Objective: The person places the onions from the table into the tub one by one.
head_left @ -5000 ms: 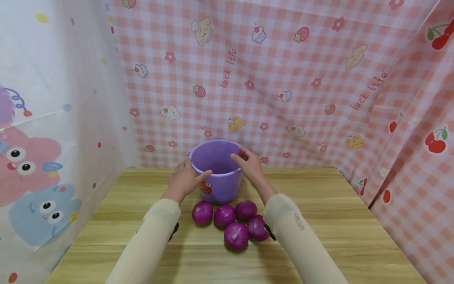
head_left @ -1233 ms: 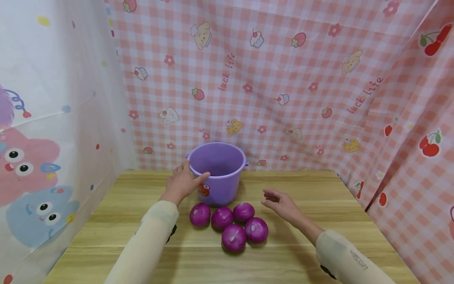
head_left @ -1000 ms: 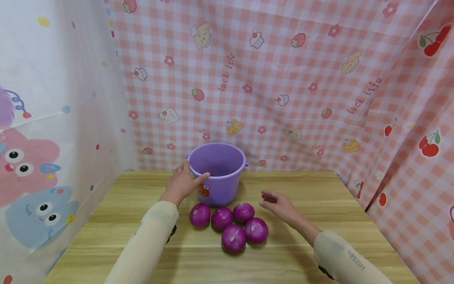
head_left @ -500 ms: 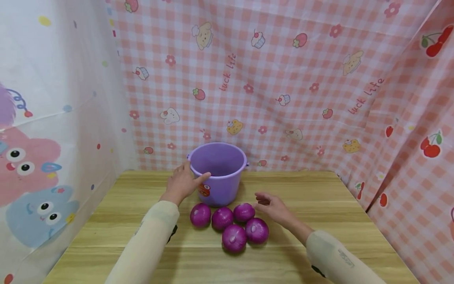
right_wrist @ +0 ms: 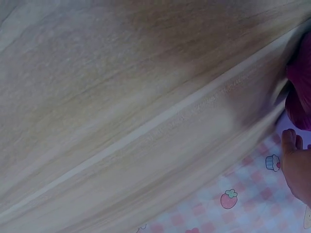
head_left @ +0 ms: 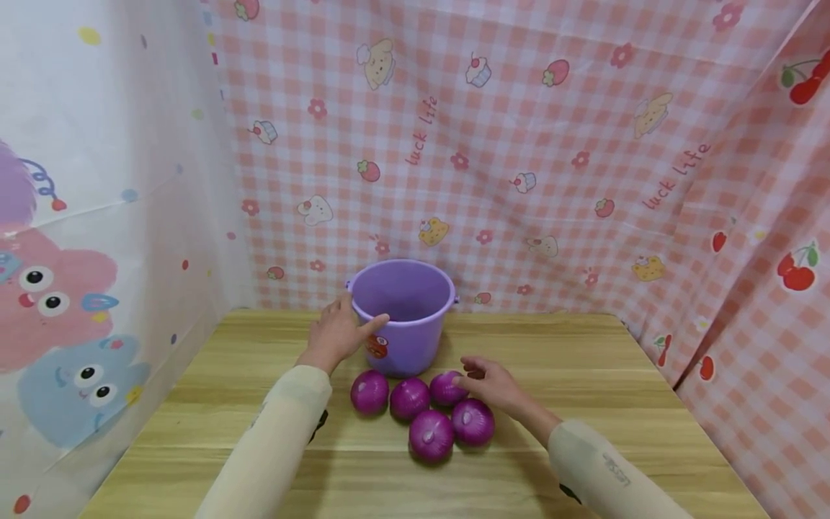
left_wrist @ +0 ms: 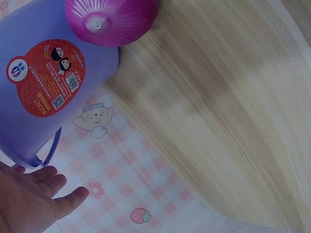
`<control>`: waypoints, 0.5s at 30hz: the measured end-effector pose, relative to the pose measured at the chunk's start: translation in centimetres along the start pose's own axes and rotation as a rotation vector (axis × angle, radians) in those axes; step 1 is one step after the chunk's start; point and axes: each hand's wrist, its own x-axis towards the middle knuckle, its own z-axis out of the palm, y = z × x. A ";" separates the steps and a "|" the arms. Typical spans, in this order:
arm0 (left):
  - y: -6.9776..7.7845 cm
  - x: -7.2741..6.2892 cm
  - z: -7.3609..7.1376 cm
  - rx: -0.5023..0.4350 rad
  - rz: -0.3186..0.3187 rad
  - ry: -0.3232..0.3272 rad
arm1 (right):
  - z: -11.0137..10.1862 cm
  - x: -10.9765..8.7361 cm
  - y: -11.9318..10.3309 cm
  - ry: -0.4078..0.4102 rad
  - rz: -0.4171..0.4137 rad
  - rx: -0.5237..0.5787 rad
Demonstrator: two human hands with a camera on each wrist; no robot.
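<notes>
A purple bucket point(head_left: 410, 339) stands at the back middle of the table, its mouth facing up. My left hand point(head_left: 336, 333) rests against its left rim, thumb stretched along the front and fingers on the outer side. In the left wrist view that hand point(left_wrist: 34, 196) has loosely extended fingers at the rim beside the handle. My right hand point(head_left: 494, 386) reaches to the right of the rear red onion point(head_left: 446, 389), fingers parted and thumb overlapping its right side. The right wrist view shows the fingertips point(right_wrist: 289, 141) close below a purple onion point(right_wrist: 300, 97) at the edge.
Other red onions sit in front of the bucket: a left one point(head_left: 369, 393), a middle one point(head_left: 410, 398), a front one point(head_left: 431, 436) and a right one point(head_left: 473, 422). A checked cloth point(head_left: 519, 238) hangs behind the wooden table point(head_left: 583, 353), a white printed cloth point(head_left: 162, 288) at left.
My right hand has come off the bucket's right rim, swung out to the right, then moved left to the rear onion. The left hand has stayed at the bucket; the onions keep their places.
</notes>
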 end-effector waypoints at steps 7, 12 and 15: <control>-0.1 0.1 0.1 0.003 -0.001 -0.001 | 0.5 0.2 0.1 -0.031 -0.013 -0.019; -0.1 0.2 0.2 0.004 0.005 0.001 | 0.6 0.2 0.5 -0.049 0.000 -0.054; 0.0 0.1 0.1 0.017 0.006 0.008 | 0.6 0.3 0.7 -0.056 0.023 -0.075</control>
